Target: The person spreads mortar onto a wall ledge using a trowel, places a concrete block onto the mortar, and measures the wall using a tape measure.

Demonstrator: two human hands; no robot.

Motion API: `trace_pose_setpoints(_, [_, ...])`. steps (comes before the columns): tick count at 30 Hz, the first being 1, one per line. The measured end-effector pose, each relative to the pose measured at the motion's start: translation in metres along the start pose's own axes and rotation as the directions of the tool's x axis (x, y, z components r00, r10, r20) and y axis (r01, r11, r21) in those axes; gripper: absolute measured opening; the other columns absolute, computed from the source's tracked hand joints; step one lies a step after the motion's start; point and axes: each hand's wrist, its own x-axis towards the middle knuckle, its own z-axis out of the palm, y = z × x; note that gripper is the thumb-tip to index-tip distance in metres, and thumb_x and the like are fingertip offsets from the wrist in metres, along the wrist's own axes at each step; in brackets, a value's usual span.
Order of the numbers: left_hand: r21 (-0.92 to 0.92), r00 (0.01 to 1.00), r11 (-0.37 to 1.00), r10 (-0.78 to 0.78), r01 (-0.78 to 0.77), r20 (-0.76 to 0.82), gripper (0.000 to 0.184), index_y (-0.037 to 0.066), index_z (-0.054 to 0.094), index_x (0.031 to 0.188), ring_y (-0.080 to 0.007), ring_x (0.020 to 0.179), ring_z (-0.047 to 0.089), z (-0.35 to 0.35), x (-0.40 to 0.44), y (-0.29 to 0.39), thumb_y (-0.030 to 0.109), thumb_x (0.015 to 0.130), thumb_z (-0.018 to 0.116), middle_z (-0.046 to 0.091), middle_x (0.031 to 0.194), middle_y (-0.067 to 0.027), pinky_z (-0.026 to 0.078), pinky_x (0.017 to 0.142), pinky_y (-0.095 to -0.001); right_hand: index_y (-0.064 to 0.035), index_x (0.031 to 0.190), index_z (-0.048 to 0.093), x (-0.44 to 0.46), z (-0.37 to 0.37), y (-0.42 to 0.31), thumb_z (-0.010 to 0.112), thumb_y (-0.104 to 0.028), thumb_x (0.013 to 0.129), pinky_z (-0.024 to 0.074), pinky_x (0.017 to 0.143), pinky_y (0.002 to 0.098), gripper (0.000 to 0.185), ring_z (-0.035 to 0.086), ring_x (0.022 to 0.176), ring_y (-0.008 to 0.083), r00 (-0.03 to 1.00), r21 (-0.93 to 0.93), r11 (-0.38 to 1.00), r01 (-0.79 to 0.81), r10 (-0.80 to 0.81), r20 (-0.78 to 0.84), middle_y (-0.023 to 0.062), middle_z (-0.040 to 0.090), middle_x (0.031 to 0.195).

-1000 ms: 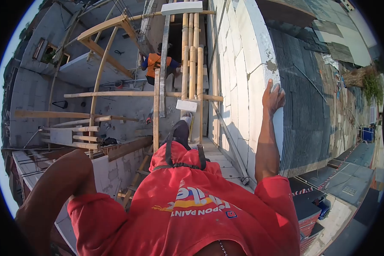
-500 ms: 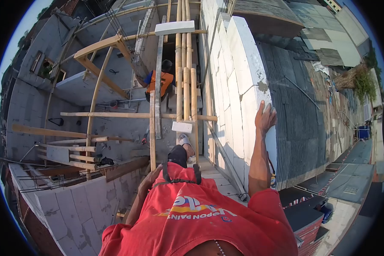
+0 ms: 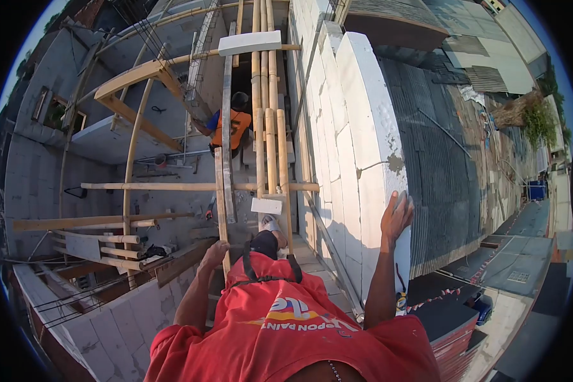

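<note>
My right hand point(image 3: 396, 218) lies on the top edge of the white block wall point(image 3: 370, 95), fingers stretched forward and apart. A grey mortar patch point(image 3: 395, 163) is just ahead of it. At the left of my waist, my left hand point(image 3: 215, 253) has its fingers curled at the near end of a narrow wooden plank point(image 3: 221, 204). Its fingertips are partly hidden. In front of my foot point(image 3: 272, 228), a small white block point(image 3: 266, 206) rests by the bamboo poles point(image 3: 271, 149). A longer white block point(image 3: 249, 42) lies across the poles farther ahead.
A person in an orange vest point(image 3: 230, 129) is below, beyond the plank. A bamboo crosspole point(image 3: 191, 186) spans the left side. Corrugated roofing point(image 3: 436, 172) drops away right of the wall. A grey metal bar point(image 3: 227, 127) runs lengthwise beside the poles.
My view has shifted, so the scaffold and wall sit lower in the picture. My left hand has moved forward from beside my waist to the plank. My right hand stays on the wall.
</note>
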Motion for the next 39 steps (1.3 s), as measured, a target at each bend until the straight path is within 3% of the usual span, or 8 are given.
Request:
trace_pose_setpoints(5, [-0.178, 0.976, 0.959, -0.215, 0.219, 0.041, 0.042, 0.003, 0.062, 0.114, -0.0469, 0.110, 0.059, -0.051, 0.038, 0.044, 0.038, 0.098, 0.043, 0.065, 0.111, -0.0248, 0.047, 0.093, -0.0519, -0.0044, 0.139, 0.057, 0.000, 0.004, 0.006, 0.050, -0.046, 0.103, 0.0293, 0.114, 0.0538, 0.055, 0.044, 0.135, 0.0409, 0.999, -0.004, 1.000, 0.022, -0.022, -0.032, 0.0245, 0.050, 0.144])
trace_pose_setpoints(17, [-0.154, 0.980, 0.970, -0.172, 0.186, 0.101, 0.039, 0.002, 0.060, 0.107, -0.0463, 0.110, 0.059, -0.054, 0.077, 0.025, 0.035, 0.099, 0.042, 0.063, 0.110, -0.0253, 0.047, 0.092, -0.0503, 0.0014, 0.131, 0.061, 0.000, 0.003, 0.001, 0.058, -0.037, 0.101, 0.0397, 0.106, 0.0543, 0.049, 0.052, 0.123, 0.0450, 0.987, -0.016, 0.997, 0.076, -0.077, -0.143, 0.0275, 0.058, 0.129])
trace_pose_setpoints(20, [-0.291, 0.975, 0.933, -0.222, 0.211, -0.007, 0.017, 0.001, 0.059, 0.091, -0.0340, 0.080, 0.061, -0.044, 0.068, 0.024, 0.017, 0.091, 0.052, 0.059, 0.090, -0.0180, 0.049, 0.068, -0.0453, 0.0013, 0.128, 0.062, 0.002, 0.007, 0.006, 0.059, -0.037, 0.101, 0.0420, 0.103, 0.0533, 0.048, 0.053, 0.120, 0.0453, 0.983, -0.047, 0.995, 0.092, -0.098, -0.156, 0.0288, 0.059, 0.126])
trace_pose_setpoints(23, [-0.431, 0.922, 0.846, -0.381, 0.316, -0.072, 0.017, 0.002, 0.061, 0.095, -0.0316, 0.077, 0.062, -0.020, 0.059, 0.010, 0.017, 0.090, 0.054, 0.059, 0.086, -0.0161, 0.050, 0.068, -0.0412, 0.0006, 0.128, 0.064, 0.003, 0.011, 0.007, 0.061, -0.036, 0.100, 0.0411, 0.104, 0.0542, 0.046, 0.053, 0.121, 0.0439, 0.985, -0.052, 0.996, 0.079, -0.086, -0.152, 0.0283, 0.058, 0.128])
trace_pose_setpoints(25, [-0.263, 0.966, 0.963, -0.121, 0.058, -0.230, 0.020, 0.003, 0.063, 0.096, -0.0278, 0.074, 0.061, 0.007, 0.057, -0.030, 0.021, 0.092, 0.053, 0.058, 0.081, -0.0137, 0.050, 0.067, -0.0378, 0.0007, 0.128, 0.064, 0.008, 0.010, 0.005, 0.061, -0.036, 0.099, 0.0414, 0.104, 0.0539, 0.047, 0.054, 0.120, 0.0440, 0.981, -0.012, 0.995, 0.096, -0.097, -0.167, 0.0285, 0.059, 0.126])
trace_pose_setpoints(30, [-0.521, 0.897, 0.773, -0.441, 0.363, -0.029, 0.027, 0.003, 0.061, 0.089, -0.0140, 0.070, 0.055, -0.001, 0.019, -0.014, 0.026, 0.097, 0.049, 0.052, 0.071, -0.0062, 0.046, 0.061, -0.0323, 0.0012, 0.127, 0.063, 0.004, 0.008, 0.008, 0.062, -0.037, 0.099, 0.0419, 0.103, 0.0533, 0.047, 0.056, 0.117, 0.0443, 0.977, -0.007, 0.991, 0.135, -0.135, -0.166, 0.0278, 0.060, 0.125])
trace_pose_setpoints(33, [-0.458, 0.921, 0.812, -0.387, 0.361, 0.041, 0.040, -0.001, 0.064, 0.100, -0.0424, 0.095, 0.064, 0.000, 0.004, -0.022, 0.035, 0.097, 0.047, 0.066, 0.100, -0.0255, 0.049, 0.081, -0.0484, 0.0015, 0.127, 0.064, 0.003, 0.012, 0.011, 0.061, -0.037, 0.100, 0.0420, 0.103, 0.0529, 0.047, 0.055, 0.118, 0.0445, 0.967, 0.005, 0.989, 0.150, -0.146, -0.207, 0.0280, 0.060, 0.124])
trace_pose_setpoints(39, [-0.431, 0.980, 0.884, -0.198, 0.182, 0.008, 0.033, 0.001, 0.064, 0.096, -0.0357, 0.090, 0.065, 0.007, -0.005, -0.021, 0.029, 0.095, 0.047, 0.064, 0.092, -0.0210, 0.050, 0.077, -0.0431, 0.0010, 0.128, 0.063, 0.004, 0.025, 0.029, 0.060, -0.040, 0.099, 0.0403, 0.105, 0.0542, 0.050, 0.055, 0.121, 0.0422, 0.957, -0.044, 0.978, 0.205, -0.210, -0.202, 0.0261, 0.060, 0.126])
